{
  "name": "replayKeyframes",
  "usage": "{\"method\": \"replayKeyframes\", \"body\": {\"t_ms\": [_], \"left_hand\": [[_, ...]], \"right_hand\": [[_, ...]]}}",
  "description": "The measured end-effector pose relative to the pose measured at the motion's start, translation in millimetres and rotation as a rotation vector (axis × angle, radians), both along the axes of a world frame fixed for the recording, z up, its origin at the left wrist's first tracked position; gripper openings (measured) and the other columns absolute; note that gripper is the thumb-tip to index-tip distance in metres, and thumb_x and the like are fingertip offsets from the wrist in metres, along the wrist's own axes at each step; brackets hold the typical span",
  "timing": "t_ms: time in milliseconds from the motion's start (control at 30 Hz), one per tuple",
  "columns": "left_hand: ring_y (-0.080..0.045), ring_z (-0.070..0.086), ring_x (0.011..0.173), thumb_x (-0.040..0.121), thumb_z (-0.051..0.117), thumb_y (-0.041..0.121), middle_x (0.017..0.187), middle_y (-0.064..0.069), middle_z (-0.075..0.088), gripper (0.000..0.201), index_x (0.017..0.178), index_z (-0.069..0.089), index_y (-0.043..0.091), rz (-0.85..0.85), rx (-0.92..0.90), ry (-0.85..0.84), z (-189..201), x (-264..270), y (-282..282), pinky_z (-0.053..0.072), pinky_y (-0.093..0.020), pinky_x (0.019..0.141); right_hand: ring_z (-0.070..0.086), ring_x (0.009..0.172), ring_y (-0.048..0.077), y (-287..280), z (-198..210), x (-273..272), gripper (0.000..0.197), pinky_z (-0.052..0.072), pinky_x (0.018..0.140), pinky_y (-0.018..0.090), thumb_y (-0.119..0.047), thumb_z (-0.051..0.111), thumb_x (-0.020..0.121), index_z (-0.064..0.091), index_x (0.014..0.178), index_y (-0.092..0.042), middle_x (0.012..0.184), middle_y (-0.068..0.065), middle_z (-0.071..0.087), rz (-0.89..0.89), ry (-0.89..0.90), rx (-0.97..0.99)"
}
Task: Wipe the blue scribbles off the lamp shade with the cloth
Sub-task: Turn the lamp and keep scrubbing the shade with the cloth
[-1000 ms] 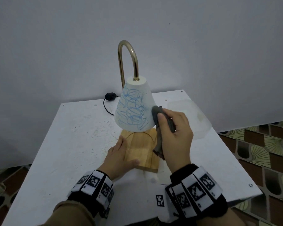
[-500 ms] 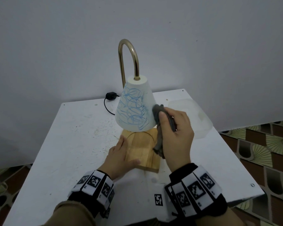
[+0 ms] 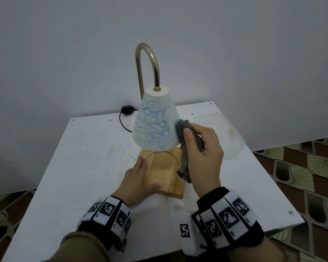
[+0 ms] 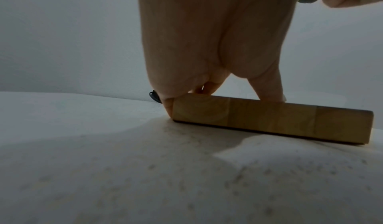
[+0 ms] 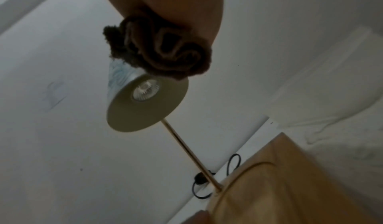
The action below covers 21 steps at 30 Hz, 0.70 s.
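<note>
A white cone lamp shade (image 3: 155, 120) hangs from a curved brass arm (image 3: 146, 65) over a wooden base (image 3: 163, 173). Blue scribbles (image 3: 151, 125) cover its front and left side. My right hand (image 3: 201, 157) grips a bunched grey cloth (image 3: 182, 129) and holds its top against the shade's lower right side; the cloth's tail hangs down past my palm. From the right wrist view the cloth (image 5: 161, 50) sits at the shade's rim (image 5: 145, 103). My left hand (image 3: 138, 180) lies flat on the base's left edge, fingers (image 4: 267, 86) straight on the wood (image 4: 269, 117).
The lamp stands on a scratched white table (image 3: 83, 167) against a grey wall. A black cord with a switch (image 3: 126, 109) runs behind the shade. A clear plastic lid (image 3: 222, 133) lies at the back right. Patterned floor (image 3: 301, 167) lies beyond the table's right edge.
My right hand with the cloth has crept slightly up along the shade's right side. The left hand stays put on the base.
</note>
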<state>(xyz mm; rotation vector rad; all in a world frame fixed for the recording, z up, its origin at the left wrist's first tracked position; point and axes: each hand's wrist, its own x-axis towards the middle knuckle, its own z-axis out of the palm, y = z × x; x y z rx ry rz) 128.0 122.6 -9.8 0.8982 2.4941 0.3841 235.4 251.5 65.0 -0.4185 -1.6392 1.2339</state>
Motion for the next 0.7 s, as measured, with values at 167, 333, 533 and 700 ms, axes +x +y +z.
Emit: {"method": "replayKeyframes", "body": {"t_ms": [167,333,533,700], "left_hand": [[-0.032,0.008,0.144,0.084,0.053,0.058,0.157,-0.005,-0.016,0.101,0.149,-0.009,0.011,-0.006,-0.002,0.005,-3,-3,0,0.013,-0.039,0.116],[-0.032,0.01,0.143,0.08,0.054,0.064,0.157,-0.005,-0.015,0.108,0.149,-0.009,0.012,0.0,0.004,-0.005,-3,-2,0,0.013,-0.039,0.115],[-0.034,0.012,0.142,0.082,0.056,0.058,0.158,0.0,-0.014,0.102,0.15,-0.007,0.015,0.011,0.027,-0.021,-3,-2,-1,0.018,-0.044,0.116],[-0.033,0.009,0.143,0.083,0.055,0.057,0.157,-0.001,-0.016,0.101,0.149,-0.008,0.014,0.009,0.008,-0.013,-3,-2,0,0.015,-0.041,0.116]], "right_hand": [[0.054,0.093,-0.003,-16,11,-1,0.017,0.04,0.081,0.007,-0.011,0.061,0.087,0.065,0.101,-0.019,0.097,0.0,0.061,0.049,0.081,0.024],[0.054,0.095,-0.003,-15,-7,11,0.019,0.039,0.085,0.007,-0.014,0.061,0.086,0.068,0.102,-0.008,0.098,0.003,0.059,0.084,0.018,0.222],[0.054,0.093,-0.005,8,-9,4,0.014,0.038,0.082,0.005,-0.017,0.06,0.088,0.065,0.101,-0.018,0.095,-0.004,0.06,0.002,-0.037,0.101],[0.055,0.093,-0.003,-3,14,-7,0.015,0.04,0.081,0.007,-0.013,0.06,0.088,0.064,0.1,-0.021,0.097,-0.005,0.061,0.032,0.071,0.011]]}}
